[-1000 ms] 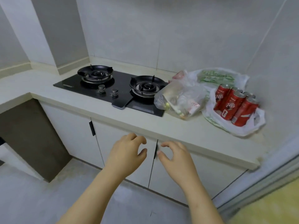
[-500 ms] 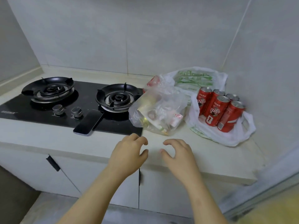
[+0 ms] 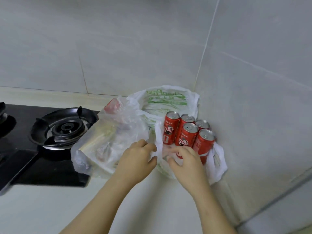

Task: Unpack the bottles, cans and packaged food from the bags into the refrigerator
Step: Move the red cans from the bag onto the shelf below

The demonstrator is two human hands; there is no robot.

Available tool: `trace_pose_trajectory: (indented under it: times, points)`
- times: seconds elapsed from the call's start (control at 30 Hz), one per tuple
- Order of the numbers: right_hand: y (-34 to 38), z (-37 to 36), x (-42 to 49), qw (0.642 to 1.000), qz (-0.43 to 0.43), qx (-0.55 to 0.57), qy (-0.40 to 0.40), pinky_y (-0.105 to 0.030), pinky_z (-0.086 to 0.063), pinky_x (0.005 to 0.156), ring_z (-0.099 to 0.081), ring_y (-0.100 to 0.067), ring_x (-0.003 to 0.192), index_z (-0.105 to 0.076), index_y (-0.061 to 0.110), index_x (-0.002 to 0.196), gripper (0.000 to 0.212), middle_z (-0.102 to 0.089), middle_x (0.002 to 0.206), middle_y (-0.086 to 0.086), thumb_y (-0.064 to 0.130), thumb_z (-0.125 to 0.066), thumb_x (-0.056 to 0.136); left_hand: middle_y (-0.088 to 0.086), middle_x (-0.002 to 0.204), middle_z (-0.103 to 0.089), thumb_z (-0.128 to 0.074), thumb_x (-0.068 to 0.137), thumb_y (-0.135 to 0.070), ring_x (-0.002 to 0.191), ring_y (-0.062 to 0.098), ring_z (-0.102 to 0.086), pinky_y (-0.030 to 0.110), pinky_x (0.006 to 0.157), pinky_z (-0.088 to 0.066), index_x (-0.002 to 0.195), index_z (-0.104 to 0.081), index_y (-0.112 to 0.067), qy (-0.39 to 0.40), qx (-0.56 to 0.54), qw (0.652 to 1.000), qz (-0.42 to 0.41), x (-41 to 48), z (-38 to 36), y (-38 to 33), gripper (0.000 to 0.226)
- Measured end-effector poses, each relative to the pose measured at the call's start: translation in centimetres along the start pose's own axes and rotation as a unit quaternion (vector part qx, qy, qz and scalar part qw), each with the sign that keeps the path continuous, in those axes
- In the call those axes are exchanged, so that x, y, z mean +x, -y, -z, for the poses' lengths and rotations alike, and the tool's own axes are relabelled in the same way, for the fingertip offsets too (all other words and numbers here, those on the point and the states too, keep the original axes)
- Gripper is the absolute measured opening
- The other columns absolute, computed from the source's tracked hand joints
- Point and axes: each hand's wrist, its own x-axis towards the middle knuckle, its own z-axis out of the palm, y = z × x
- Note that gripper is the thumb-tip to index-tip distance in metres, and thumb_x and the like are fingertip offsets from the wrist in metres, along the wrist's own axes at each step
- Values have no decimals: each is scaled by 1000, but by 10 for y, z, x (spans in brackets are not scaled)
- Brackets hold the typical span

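While five red aluminium cans (image 3: 187, 136) stand upright in the white, green-printed plastic bag (image 3: 166, 100), the left hand (image 3: 135, 160) and right hand (image 3: 186, 163) pinch its front rim. The cans sit at one o'clock from both hands.

glossy metal cans (image 3: 187, 135), thin plast. bag (image 3: 166, 100)

Beside red cans (image 3: 186, 135), left hand (image 3: 136, 159) and right hand (image 3: 185, 164) pinch the white bag (image 3: 168, 100).
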Motion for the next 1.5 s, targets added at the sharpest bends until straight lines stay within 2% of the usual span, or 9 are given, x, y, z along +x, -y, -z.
trace_pose_trajectory:
  times: [0.23, 0.4, 0.53, 0.63, 0.77, 0.97, 1.07, 1.3, 1.5]
  points:
    - [-35, 14, 24, 992, 24, -60, -112, -34, -48, 79, -60, -26, 89, -69, 20, 96, 23, -65, 98, 2, 26, -64, 74, -2, 113, -55, -51, 90, -31, 109, 20, -50, 27, 84, -43, 118, -57, -23, 29, 2, 999, -38, 43, -26, -26, 30]
    - [-51, 21, 35, 974, 6, -121, -192, -31, -34, 85, -61, -33, 92, -69, 15, 98, 43, -67, 100, -4, 39, -46, 71, -1, 114, -55, -54, 84, -26, 107, 21, -53, 31, 79, -47, 122, -56, -21, -3, -27, 997, -75, 69, -45, -41, 38]
    - [-59, 25, 39, 959, -11, -178, -220, -37, -47, 85, -61, -36, 94, -69, 12, 98, 41, -67, 108, -9, 34, -57, 66, 5, 122, -49, -54, 75, -25, 103, 30, -53, 41, 78, -50, 127, -43, -25, -7, -32, 995, -97, 89, -62, -53, 53]
    - [-67, 22, 42, 968, -28, -153, -195, -46, -48, 88, -59, -38, 102, -65, 11, 108, 49, -61, 120, -12, 27, -65, 62, 9, 140, -41, -51, 69, -31, 109, 37, -51, 50, 90, -45, 131, -30, -32, -19, -1, 995, -99, 98, -76, -55, 66]
    - [-78, 17, 40, 989, -60, -93, -102, -40, -35, 102, -43, -32, 125, -47, 18, 134, 68, -34, 148, -4, 19, -73, 71, 9, 151, -26, -31, 69, -41, 124, 34, -43, 53, 108, -28, 135, -12, -37, -5, 29, 997, -67, 106, -81, -58, 68]
    - [-89, 10, 37, 987, -36, -103, -115, -46, -47, 94, -48, -32, 122, -42, 22, 135, 80, -30, 150, -3, 21, -79, 64, -4, 156, -8, -49, 80, -37, 133, 28, -30, 43, 107, -32, 144, -19, -37, 57, 35, 996, -67, 102, -90, -53, 71]
    - [-92, 8, 36, 987, -28, -101, -123, -47, -48, 92, -50, -33, 117, -30, 32, 132, 85, -28, 151, 0, 23, -79, 63, -4, 156, -8, -37, 74, -41, 136, 27, -27, 44, 109, -29, 143, -24, -33, 52, 11, 996, -65, 101, -92, -52, 71]
    - [-95, 10, 36, 989, -41, -96, -102, -42, -39, 102, -41, -29, 126, -35, 29, 139, 77, -17, 155, 5, 26, -73, 72, 5, 151, -22, -52, 84, -20, 131, 29, -31, 41, 103, -34, 123, -44, -17, 23, -47, 998, -42, 103, -83, -56, 40]
    - [-95, 6, 36, 988, -34, -93, -116, -45, -42, 98, -46, -30, 122, -28, 34, 134, 81, -22, 154, 3, 27, -76, 68, 5, 153, -21, -54, 81, -40, 139, 19, -25, 49, 108, -28, 104, -48, -7, 35, -72, 997, -23, 104, -75, -60, 40]
